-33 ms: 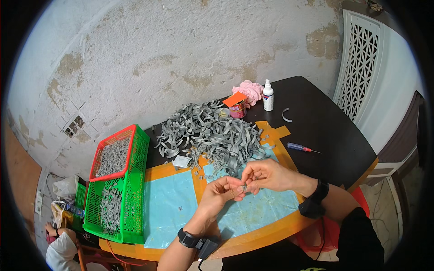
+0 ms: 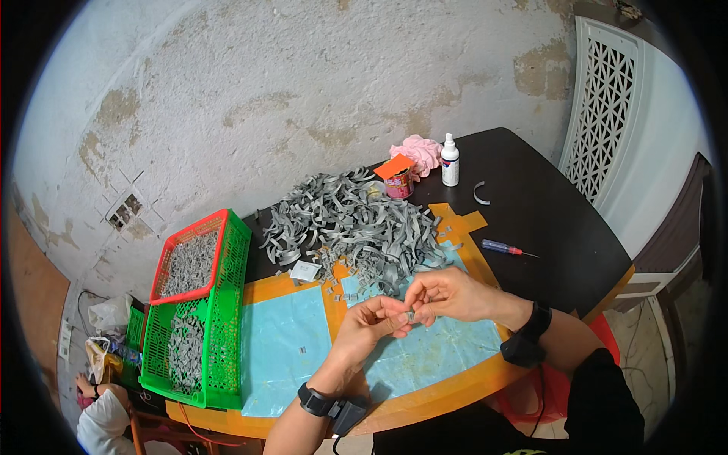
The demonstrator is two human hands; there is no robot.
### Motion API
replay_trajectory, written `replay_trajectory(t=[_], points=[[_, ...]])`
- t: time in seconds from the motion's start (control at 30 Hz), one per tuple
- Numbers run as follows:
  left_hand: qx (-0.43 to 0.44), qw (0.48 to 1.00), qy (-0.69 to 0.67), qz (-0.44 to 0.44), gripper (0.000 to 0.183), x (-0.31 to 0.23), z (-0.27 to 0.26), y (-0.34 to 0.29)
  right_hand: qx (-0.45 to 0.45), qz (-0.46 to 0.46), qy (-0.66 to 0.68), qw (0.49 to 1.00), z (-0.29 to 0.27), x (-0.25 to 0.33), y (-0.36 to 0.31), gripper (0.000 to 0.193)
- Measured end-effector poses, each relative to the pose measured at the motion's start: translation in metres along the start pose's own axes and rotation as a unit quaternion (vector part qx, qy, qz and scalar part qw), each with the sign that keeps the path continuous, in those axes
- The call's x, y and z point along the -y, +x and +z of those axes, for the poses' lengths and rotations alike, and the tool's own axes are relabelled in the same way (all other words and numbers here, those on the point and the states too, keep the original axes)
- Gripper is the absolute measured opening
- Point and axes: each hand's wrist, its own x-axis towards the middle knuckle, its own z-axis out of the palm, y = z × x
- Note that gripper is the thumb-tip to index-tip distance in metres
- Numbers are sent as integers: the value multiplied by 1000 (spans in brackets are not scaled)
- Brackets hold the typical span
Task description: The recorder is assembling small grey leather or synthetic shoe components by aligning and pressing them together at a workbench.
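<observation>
Left hand: the left hand [image 2: 373,322] is raised over the pale blue sheet, fingers curled in, thumb and fingertips pinched on a small grey metal clip [image 2: 410,313].
Right hand: the right hand [image 2: 447,294] meets the left from the 2 o'clock side; its fingertips close on the same small grey metal clip, so both hands grip it together.
Held thing: the clip sits between the two sets of fingertips, above the blue sheet, just at 6 o'clock from the heap of strips. It is too small to tell its long axis or which way it points.
Wrists: a black band with a small black box [image 2: 334,409] is on the left wrist, and a black wrist band [image 2: 525,337] on the right.
Under the hands: a pale blue plastic sheet [image 2: 292,345] is taped to an orange table top [image 2: 455,387].
At 12 o'clock from the hands: a large loose heap of grey flat strips [image 2: 356,220], curled and tangled, with small grey clips scattered at its near edge.
At 9 o'clock: a green plastic lattice crate [image 2: 220,318] with a red plastic lattice tray [image 2: 189,258] resting across its far end; both hold small grey pieces.
At 2 o'clock: a thin tool with a blue and red handle [image 2: 504,248] lies on the dark round table [image 2: 546,220], its long axis running left to right, tip toward 3 o'clock.
Far edge, 12 to 1 o'clock: a white spray bottle [image 2: 450,161] stands upright, beside a pink crumpled cloth [image 2: 417,154] and a small red tin with an orange card on it [image 2: 397,182].
</observation>
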Motion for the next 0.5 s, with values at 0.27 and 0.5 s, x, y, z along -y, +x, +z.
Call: replay_trajectory(t=[0.27, 0.5], points=[[-25, 999, 1, -21, 19, -6, 3, 0, 18, -107, -184, 977, -3, 0, 0, 2], [-16, 999, 8, 50, 16, -1, -5, 4, -19, -178, -294, 939, 6, 4, 1, 7]])
